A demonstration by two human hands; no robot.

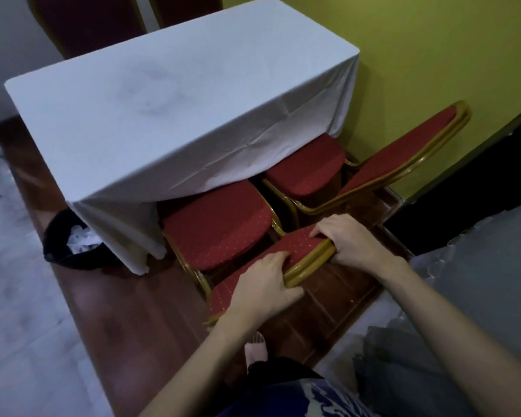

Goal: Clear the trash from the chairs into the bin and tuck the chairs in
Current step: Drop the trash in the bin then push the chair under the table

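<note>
Two red chairs with gold frames stand at the near side of a table draped in a white cloth (169, 103). The near chair (220, 224) has its seat partly under the cloth. My left hand (262, 284) and my right hand (349, 239) both grip the top of its backrest, fingers curled over the gold rail. The far chair (307, 167) sits beside it to the right, its seat partly under the table and its backrest (403, 149) leaning out. Both seats are bare. A black bin (73, 245) holding white crumpled trash stands at the table's left corner.
A yellow-green wall (433, 49) runs close along the right of the chairs. More red chair backs (88, 22) stand beyond the table. The chairs rest on a dark wooden floor strip (328, 299). My foot (254, 350) is just behind the near chair.
</note>
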